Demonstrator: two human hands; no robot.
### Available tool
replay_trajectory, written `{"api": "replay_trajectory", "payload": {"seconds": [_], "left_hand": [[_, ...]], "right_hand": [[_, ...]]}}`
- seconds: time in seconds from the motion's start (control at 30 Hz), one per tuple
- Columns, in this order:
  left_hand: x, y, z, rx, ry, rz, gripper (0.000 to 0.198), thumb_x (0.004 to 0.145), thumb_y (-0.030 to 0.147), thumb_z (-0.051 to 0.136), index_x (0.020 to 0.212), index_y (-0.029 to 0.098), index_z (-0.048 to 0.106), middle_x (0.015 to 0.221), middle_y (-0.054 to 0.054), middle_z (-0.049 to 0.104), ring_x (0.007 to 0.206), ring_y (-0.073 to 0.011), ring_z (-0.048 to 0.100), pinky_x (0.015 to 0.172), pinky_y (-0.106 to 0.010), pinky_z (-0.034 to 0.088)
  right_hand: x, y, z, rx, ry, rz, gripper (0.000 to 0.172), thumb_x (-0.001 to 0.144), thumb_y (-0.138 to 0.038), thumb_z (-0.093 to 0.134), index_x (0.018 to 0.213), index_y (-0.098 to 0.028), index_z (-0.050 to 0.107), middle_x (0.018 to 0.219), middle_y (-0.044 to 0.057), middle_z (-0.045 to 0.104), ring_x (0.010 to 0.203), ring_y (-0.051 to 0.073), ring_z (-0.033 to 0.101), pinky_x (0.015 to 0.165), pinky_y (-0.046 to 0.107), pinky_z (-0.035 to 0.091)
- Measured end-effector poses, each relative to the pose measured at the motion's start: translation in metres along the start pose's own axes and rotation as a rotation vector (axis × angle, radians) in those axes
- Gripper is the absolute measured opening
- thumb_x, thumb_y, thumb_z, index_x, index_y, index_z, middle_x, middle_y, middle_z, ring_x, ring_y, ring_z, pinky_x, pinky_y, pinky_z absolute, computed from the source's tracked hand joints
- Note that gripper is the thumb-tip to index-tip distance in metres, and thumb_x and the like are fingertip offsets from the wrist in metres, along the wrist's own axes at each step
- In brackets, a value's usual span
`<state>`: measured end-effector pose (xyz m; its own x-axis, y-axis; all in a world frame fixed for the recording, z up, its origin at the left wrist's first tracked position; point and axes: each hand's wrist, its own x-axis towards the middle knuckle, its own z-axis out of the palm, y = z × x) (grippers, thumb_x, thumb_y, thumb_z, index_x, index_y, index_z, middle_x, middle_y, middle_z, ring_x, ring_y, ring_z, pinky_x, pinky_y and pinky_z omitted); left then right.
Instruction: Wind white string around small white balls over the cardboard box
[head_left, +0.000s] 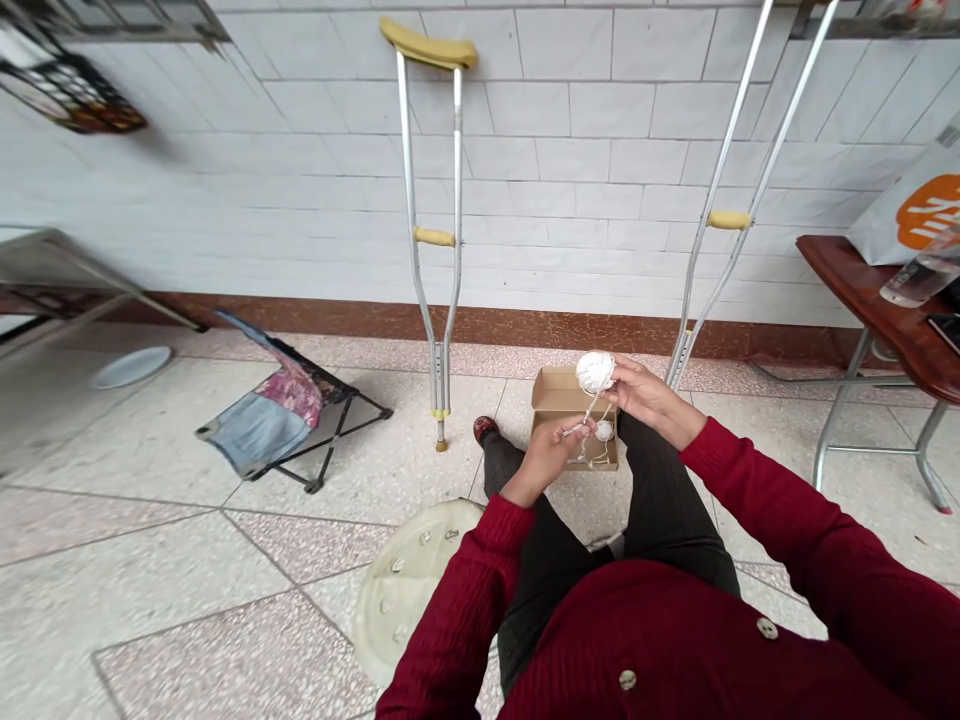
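A ball of white yarn (595,371) is held up in my right hand (646,392), whose fingers close on its right side. Lower and to the left, my left hand (551,455) pinches a pale strand of yarn (590,410) that runs down from the ball. Any small tool between those fingertips is too small to make out. Below both hands an open cardboard box (559,388) stands on the floor between my feet. A second, smaller white ball (604,430) and loose strands lie in it, partly hidden by my hands.
Two crutches with yellow grips, a left one (435,238) and a right one (727,220), lean against the tiled wall. A folding stool (262,425) stands left, a round plastic stool (405,570) beside my leg. At right, a brown table (847,285) bears a bag and glass.
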<state>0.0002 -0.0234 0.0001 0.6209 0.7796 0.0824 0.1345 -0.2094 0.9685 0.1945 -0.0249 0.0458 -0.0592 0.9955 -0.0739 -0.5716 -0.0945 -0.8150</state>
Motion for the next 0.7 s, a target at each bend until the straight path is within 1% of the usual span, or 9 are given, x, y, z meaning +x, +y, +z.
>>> {"api": "replay_trajectory", "payload": {"seconds": [0.1, 0.23, 0.33, 0.4, 0.43, 0.47, 0.53, 0.63, 0.7], "left_hand": [[0.002, 0.002, -0.011, -0.205, 0.015, 0.000, 0.038, 0.090, 0.041, 0.052, 0.111, 0.013, 0.066, 0.105, -0.010, 0.071, 0.098, -0.0234, 0.065, 0.092, -0.037, 0.049], [0.008, -0.013, -0.032, -0.275, 0.136, -0.008, 0.044, 0.086, 0.043, 0.057, 0.117, 0.012, 0.062, 0.097, -0.011, 0.072, 0.093, -0.0231, 0.068, 0.092, -0.041, 0.049], [0.013, -0.042, -0.043, -0.213, 0.340, -0.039, 0.046, 0.081, 0.040, 0.063, 0.117, 0.013, 0.060, 0.097, -0.009, 0.072, 0.099, -0.0228, 0.066, 0.098, -0.041, 0.045], [0.015, -0.062, -0.042, -0.169, 0.491, -0.095, 0.048, 0.079, 0.040, 0.064, 0.119, 0.014, 0.058, 0.106, -0.011, 0.070, 0.106, -0.0235, 0.063, 0.100, -0.041, 0.044], [0.016, -0.069, -0.040, -0.149, 0.529, -0.123, 0.049, 0.079, 0.040, 0.063, 0.120, 0.014, 0.057, 0.111, -0.012, 0.068, 0.110, -0.0238, 0.062, 0.100, -0.041, 0.044], [0.017, -0.073, -0.036, -0.133, 0.531, -0.140, 0.049, 0.080, 0.041, 0.062, 0.121, 0.014, 0.056, 0.115, -0.012, 0.067, 0.112, -0.0241, 0.060, 0.100, -0.041, 0.044], [0.018, -0.070, -0.023, -0.126, 0.459, -0.117, 0.051, 0.080, 0.041, 0.061, 0.124, 0.016, 0.054, 0.122, -0.013, 0.063, 0.115, -0.0241, 0.059, 0.101, -0.040, 0.044], [0.022, -0.042, 0.001, -0.187, 0.258, 0.001, 0.057, 0.078, 0.038, 0.066, 0.129, 0.018, 0.051, 0.129, -0.013, 0.059, 0.117, -0.0243, 0.057, 0.101, -0.039, 0.044], [0.023, -0.021, 0.017, -0.256, 0.111, 0.025, 0.054, 0.080, 0.037, 0.066, 0.128, 0.017, 0.053, 0.125, -0.012, 0.062, 0.114, -0.0242, 0.059, 0.099, -0.038, 0.045]], "right_hand": [[0.001, -0.009, 0.002, 0.077, -0.006, 0.036, 0.033, 0.069, -0.015, 0.070, 0.100, -0.020, 0.062, 0.083, 0.000, 0.067, 0.065, 0.010, 0.058, 0.050, 0.017, 0.043], [-0.002, -0.017, 0.001, 0.175, 0.024, 0.051, 0.024, 0.071, -0.015, 0.068, 0.094, -0.019, 0.062, 0.078, 0.000, 0.066, 0.059, 0.008, 0.055, 0.042, 0.014, 0.039], [-0.005, -0.025, 0.006, 0.209, 0.048, 0.015, 0.021, 0.073, -0.014, 0.066, 0.092, -0.020, 0.062, 0.080, -0.001, 0.066, 0.057, 0.007, 0.052, 0.039, 0.013, 0.038], [-0.006, -0.029, 0.012, 0.209, 0.065, -0.015, 0.021, 0.073, -0.014, 0.065, 0.093, -0.020, 0.062, 0.082, -0.001, 0.066, 0.057, 0.007, 0.052, 0.040, 0.013, 0.039], [-0.005, -0.031, 0.015, 0.208, 0.071, -0.024, 0.021, 0.073, -0.014, 0.065, 0.093, -0.020, 0.061, 0.084, -0.001, 0.066, 0.058, 0.007, 0.052, 0.040, 0.013, 0.040], [-0.005, -0.033, 0.018, 0.207, 0.074, -0.026, 0.021, 0.073, -0.014, 0.064, 0.093, -0.020, 0.061, 0.085, 0.000, 0.066, 0.058, 0.008, 0.052, 0.040, 0.013, 0.040], [-0.003, -0.034, 0.022, 0.204, 0.072, -0.019, 0.020, 0.073, -0.014, 0.063, 0.092, -0.020, 0.060, 0.085, 0.000, 0.065, 0.058, 0.008, 0.051, 0.040, 0.013, 0.040], [0.000, -0.034, 0.027, 0.213, 0.071, -0.016, 0.018, 0.074, -0.015, 0.062, 0.091, -0.020, 0.059, 0.084, 0.000, 0.064, 0.059, 0.008, 0.052, 0.040, 0.013, 0.040], [0.001, -0.035, 0.030, 0.247, 0.087, -0.018, 0.016, 0.076, -0.013, 0.060, 0.090, -0.019, 0.059, 0.084, 0.000, 0.064, 0.060, 0.008, 0.052, 0.040, 0.012, 0.041]]}}
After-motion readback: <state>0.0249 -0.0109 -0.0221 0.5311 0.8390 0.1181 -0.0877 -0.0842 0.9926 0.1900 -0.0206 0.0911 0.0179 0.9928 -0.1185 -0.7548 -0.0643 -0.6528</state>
